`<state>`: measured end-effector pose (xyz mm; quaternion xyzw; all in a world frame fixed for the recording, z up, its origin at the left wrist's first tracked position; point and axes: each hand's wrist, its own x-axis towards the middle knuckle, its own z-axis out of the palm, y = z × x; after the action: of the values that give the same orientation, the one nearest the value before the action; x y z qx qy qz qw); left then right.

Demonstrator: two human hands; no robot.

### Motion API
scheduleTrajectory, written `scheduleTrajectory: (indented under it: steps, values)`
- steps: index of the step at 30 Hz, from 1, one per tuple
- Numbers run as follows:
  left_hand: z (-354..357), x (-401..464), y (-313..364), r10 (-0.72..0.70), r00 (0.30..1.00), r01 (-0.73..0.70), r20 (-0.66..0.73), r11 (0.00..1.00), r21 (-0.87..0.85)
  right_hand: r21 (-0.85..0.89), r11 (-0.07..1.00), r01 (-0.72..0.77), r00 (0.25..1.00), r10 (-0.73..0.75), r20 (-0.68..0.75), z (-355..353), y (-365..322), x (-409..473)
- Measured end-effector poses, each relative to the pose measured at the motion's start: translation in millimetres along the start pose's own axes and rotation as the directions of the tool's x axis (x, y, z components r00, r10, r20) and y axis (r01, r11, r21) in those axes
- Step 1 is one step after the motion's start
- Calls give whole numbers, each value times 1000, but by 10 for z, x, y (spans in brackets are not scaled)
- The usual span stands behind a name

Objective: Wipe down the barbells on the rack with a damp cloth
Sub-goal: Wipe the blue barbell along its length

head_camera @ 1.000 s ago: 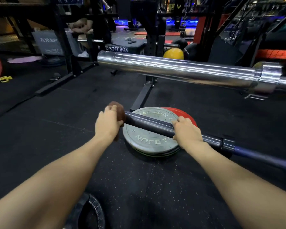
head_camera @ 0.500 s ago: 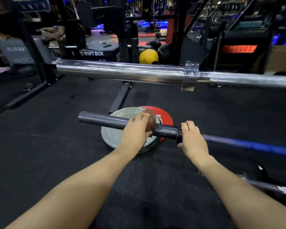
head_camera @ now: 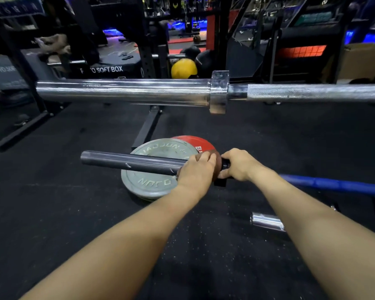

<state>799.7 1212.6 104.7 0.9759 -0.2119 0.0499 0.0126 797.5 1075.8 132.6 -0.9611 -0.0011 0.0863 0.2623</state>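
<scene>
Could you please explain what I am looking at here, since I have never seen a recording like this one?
There is no machine here: a person wears a camera on the head, so the single picture looks forward and down along both bare forearms. The left hand grips a brown cloth wrapped around the dark sleeve of a barbell. The right hand holds the same bar at its collar, where the blue shaft begins. Above and beyond it hangs a chrome barbell. On the black gym floor lie a grey weight plate overlapping a red plate. Farther back are a yellow ball and a soft box.
</scene>
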Motion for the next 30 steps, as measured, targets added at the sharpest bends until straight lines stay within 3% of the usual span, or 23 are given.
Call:
scheduleTrajectory:
  steps: [6,10,15,22,27,30]
  values:
    - [-22,35,-67,21,997,-27,75,996,87,38,999,0,1000,-1,8,11,31,-17]
    - [-89,-17,-206,-56,992,38,113,987,154,33,999,-7,1000,7,10,20,22,-23]
    - [-90,-47,42,-7,1000,0,23,961,277,1,1000,-7,1000,7,6,35,12,-5]
    - [52,-109,-99,95,995,-83,-35,961,262,-18,1000,-10,1000,10,10,11,-12,-50]
    - [1,-139,-471,-58,998,48,23,953,299,-12,1000,-13,1000,13,6,25,-21,-67]
    - [-88,-154,-308,-129,992,118,12,937,328,0,1000,-24,1000,24,5,37,-27,-56]
